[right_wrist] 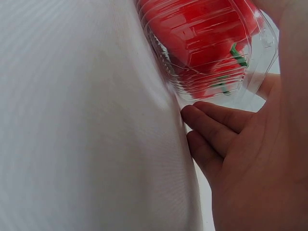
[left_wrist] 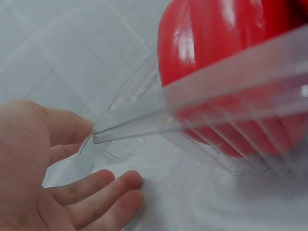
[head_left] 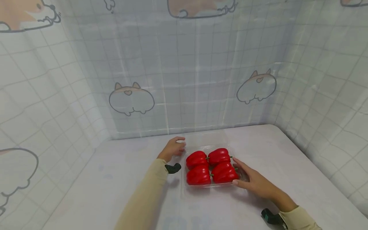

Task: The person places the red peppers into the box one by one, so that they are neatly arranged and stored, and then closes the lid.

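Several red bell peppers [head_left: 198, 175] with green stems lie in two rows in a clear plastic clamshell container [head_left: 201, 186]. Its see-through lid [head_left: 207, 139] is folded back behind it. At the container's back left corner, my left hand [head_left: 172, 149] pinches the clear plastic edge between thumb and index finger. The other left fingers [left_wrist: 108, 199] spread loosely below that corner. My right hand [head_left: 257, 182] spans the container's right end, its thumb near the front corner and index finger near the back one. Its remaining fingers [right_wrist: 211, 127] are extended low beside the container wall.
A white cloth-covered table [head_left: 120, 179] lies under the container. Behind it and at both sides hang grid-patterned curtains [head_left: 195, 80] with cartoon dog prints. A dark wrist device [head_left: 173, 168] sits on the left wrist and another [head_left: 271, 217] on the right.
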Tool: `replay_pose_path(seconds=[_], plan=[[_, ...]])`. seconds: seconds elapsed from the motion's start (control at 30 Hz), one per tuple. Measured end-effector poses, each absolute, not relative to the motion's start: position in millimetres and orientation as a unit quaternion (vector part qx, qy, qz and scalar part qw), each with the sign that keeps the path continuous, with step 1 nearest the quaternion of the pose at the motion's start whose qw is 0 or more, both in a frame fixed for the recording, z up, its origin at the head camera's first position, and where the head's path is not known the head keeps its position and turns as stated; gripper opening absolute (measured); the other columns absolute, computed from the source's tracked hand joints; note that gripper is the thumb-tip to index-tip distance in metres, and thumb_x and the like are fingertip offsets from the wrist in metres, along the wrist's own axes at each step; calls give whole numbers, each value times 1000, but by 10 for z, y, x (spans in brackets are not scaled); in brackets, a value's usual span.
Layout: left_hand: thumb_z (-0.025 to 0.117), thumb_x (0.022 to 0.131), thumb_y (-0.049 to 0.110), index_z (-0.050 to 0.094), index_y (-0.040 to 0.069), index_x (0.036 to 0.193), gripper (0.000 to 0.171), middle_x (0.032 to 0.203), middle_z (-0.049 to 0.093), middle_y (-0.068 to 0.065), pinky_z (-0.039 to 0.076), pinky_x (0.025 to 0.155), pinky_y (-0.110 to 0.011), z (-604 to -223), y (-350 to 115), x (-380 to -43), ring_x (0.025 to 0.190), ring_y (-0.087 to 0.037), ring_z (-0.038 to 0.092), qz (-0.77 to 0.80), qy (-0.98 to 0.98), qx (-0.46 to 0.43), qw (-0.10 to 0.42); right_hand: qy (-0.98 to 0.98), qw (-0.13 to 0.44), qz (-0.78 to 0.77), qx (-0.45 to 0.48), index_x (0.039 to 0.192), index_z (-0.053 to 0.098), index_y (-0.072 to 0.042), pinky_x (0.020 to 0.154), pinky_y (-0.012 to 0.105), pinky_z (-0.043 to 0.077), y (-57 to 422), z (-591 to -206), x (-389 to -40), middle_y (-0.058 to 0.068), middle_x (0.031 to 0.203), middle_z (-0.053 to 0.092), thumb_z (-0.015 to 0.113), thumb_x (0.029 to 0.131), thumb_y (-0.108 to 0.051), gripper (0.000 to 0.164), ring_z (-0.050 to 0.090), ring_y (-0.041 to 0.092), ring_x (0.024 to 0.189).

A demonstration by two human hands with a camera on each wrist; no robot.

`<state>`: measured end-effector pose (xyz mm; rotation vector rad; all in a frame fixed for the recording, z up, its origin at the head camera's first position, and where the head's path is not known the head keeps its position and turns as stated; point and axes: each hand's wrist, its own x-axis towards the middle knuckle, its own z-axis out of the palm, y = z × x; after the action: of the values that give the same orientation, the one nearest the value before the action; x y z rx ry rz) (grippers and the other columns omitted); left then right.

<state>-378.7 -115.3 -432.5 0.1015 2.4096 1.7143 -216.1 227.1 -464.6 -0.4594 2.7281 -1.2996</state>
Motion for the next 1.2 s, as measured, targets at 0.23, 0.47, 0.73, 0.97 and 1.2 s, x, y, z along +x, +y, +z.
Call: replay_pose_path(seconds=[0.23,0.47,0.73,0.97,1.2], plan=[[52,94,8,36,10,155,63,106,66,-18,57,83,-36,-4327,-1108,-3776,90,-23,66,592,799,30,99,892,45,-423,-151,159,24,-22,105,62,39,2268,-4644,-2167,16,151,44,72,86,-52,92,40,42,139],[54,95,5,25,9,158,70,132,58,-23,55,92,-41,-4259,-1107,-3759,101,-27,67,610,787,42,81,890,45,-427,-154,160,24,-23,107,64,36,2274,-4653,-2161,16,151,44,71,88,-51,90,40,42,139],[62,94,-1,27,6,157,73,143,50,-25,55,91,-41,-4172,-1102,-3773,115,-36,62,627,774,73,42,891,48,-426,-147,160,24,-22,107,63,36,2259,-4648,-2163,16,151,44,71,87,-52,91,40,42,139],[61,99,10,38,10,154,60,138,55,-20,52,97,-42,-4041,-1122,-3727,118,-30,61,642,761,87,21,892,47,-426,-144,160,24,-22,106,62,38,2246,-4639,-2165,17,151,44,71,87,-52,92,40,42,139],[56,102,33,46,19,150,51,140,54,-17,45,105,-50,-3944,-1155,-3589,126,-32,56,684,721,108,35,891,46,-429,-144,160,24,-21,106,61,38,2246,-4651,-2154,16,150,45,71,87,-51,92,41,41,139]])
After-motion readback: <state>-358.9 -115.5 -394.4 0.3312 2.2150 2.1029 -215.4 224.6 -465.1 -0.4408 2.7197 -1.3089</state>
